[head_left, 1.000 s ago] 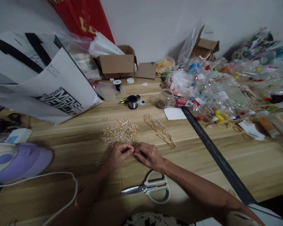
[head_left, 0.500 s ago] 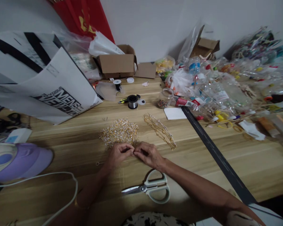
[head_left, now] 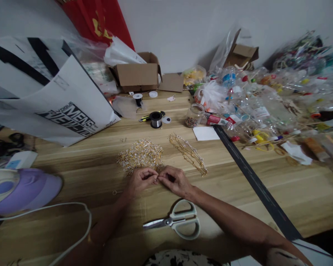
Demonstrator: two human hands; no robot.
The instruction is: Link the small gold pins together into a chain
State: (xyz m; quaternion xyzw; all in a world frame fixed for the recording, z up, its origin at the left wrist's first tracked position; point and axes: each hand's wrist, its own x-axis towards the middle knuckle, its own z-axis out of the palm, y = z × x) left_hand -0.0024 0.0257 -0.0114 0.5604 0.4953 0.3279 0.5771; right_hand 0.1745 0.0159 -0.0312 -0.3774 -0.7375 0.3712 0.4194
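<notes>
Just below the middle of the frame, both hands are at it: left hand and right hand, fingertips meeting, thumbs and fingers pinched on a tiny shiny bit. Way too small to tell what it is, sorry. Right above the left hand there's a heap of gold and clear beads, and up and to the right of the right hand a few chains lie stretched out on the wood-look tabletop. Scissors sit below the hands, blades pointing left.

Further up, near the middle, you've got a spool of silvery wire with a yellow and black cutter beside it, then a clear jar partly filled with small stuff, near a white card. A long black strip runs from there toward the lower right. Upper right is a huge mess of plastic bottles. Upper left, a big white bag with black print, and a cardboard box farther back near the wall.
</notes>
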